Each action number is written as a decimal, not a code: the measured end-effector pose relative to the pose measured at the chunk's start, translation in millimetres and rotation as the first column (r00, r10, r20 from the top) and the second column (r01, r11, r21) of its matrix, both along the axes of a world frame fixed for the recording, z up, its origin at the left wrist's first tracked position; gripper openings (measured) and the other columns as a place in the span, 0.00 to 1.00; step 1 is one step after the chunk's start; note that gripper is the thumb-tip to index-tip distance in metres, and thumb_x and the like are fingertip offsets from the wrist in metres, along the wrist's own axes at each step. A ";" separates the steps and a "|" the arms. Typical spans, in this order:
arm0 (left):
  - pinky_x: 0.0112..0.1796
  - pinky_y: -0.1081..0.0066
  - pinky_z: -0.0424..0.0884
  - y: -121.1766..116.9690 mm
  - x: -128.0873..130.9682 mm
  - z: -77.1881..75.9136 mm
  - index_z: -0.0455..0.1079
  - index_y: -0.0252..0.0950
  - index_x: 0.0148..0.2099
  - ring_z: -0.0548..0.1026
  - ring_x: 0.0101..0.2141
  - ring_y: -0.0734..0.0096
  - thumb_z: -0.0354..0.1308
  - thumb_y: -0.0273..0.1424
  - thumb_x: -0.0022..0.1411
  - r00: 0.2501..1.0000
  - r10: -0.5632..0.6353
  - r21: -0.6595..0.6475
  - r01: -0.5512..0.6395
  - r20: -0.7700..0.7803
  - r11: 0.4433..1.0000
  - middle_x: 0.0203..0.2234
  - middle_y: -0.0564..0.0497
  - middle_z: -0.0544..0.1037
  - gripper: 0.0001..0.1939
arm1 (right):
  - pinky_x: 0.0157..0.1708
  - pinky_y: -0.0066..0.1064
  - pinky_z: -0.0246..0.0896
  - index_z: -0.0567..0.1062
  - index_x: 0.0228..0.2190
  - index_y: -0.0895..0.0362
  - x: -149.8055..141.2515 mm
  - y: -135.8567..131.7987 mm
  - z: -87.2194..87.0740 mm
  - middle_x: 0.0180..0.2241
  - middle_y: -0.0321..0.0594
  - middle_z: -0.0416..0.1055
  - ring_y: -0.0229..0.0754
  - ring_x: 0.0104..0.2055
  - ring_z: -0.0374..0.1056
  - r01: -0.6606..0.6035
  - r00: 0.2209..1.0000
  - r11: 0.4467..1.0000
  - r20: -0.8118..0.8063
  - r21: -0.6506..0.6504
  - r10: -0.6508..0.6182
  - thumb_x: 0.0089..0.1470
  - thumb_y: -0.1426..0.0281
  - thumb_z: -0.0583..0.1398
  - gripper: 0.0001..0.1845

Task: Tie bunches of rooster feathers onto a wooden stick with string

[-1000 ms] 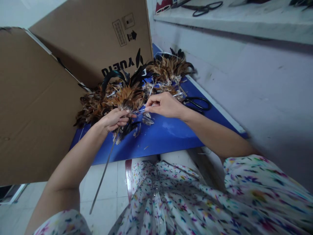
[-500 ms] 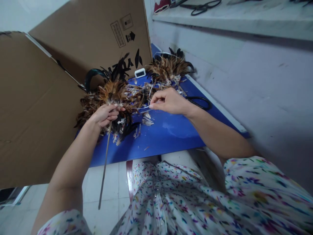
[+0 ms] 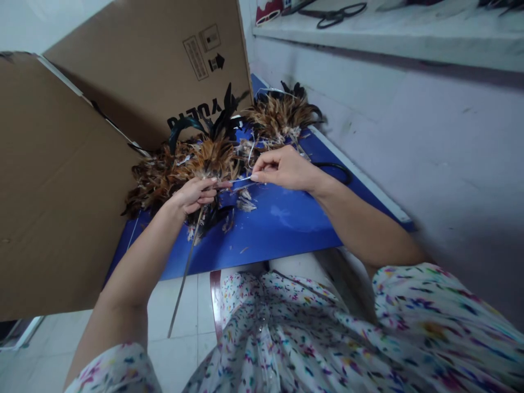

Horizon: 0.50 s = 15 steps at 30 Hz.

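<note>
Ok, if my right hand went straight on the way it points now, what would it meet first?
Most likely your left hand, along the line of the white strip your right hand pinches. Depth is unclear, so it might brush the brown feathers beside it first.

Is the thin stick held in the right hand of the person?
No, the left hand holds the thin stick, while the right hand pinches a pale strand.

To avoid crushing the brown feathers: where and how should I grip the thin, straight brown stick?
Probably by the lower shaft of the thin, straight brown stick, coming from the near side: below the left hand, it juts past the blue tabletop, clear of the brown feathers.
</note>
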State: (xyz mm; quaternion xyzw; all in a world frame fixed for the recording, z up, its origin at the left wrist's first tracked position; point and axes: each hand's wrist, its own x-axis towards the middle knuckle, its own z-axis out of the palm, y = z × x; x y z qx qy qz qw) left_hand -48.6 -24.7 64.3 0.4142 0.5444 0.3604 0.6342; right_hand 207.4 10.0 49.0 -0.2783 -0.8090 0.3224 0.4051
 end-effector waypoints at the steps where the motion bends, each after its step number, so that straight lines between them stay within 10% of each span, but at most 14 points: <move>1: 0.13 0.84 0.45 -0.1 -0.5 -1.2 0.66 0.29 0.35 0.48 0.14 0.89 0.56 0.25 0.62 1.000 -0.012 -0.006 0.012 0.001 1.000 0.21 0.49 0.73 0.03 | 0.24 0.27 0.46 0.78 0.26 0.61 0.6 0.5 0.3 0.17 0.31 0.62 0.30 0.21 0.52 0.009 1.000 1.000 0.000 -0.002 -0.009 0.46 0.63 0.64 0.12; 15: 0.14 0.84 0.44 -9.9 5.8 -7.2 0.55 0.35 0.24 0.50 0.14 0.87 0.61 0.29 0.57 0.965 -0.057 -0.012 0.056 -0.258 0.998 0.15 0.61 0.54 0.17 | 0.30 0.29 0.49 0.78 0.26 0.59 1.3 -1.0 0.9 0.21 0.34 0.68 0.34 0.26 0.61 0.245 0.964 0.958 0.067 0.148 -0.256 0.49 0.65 0.63 0.09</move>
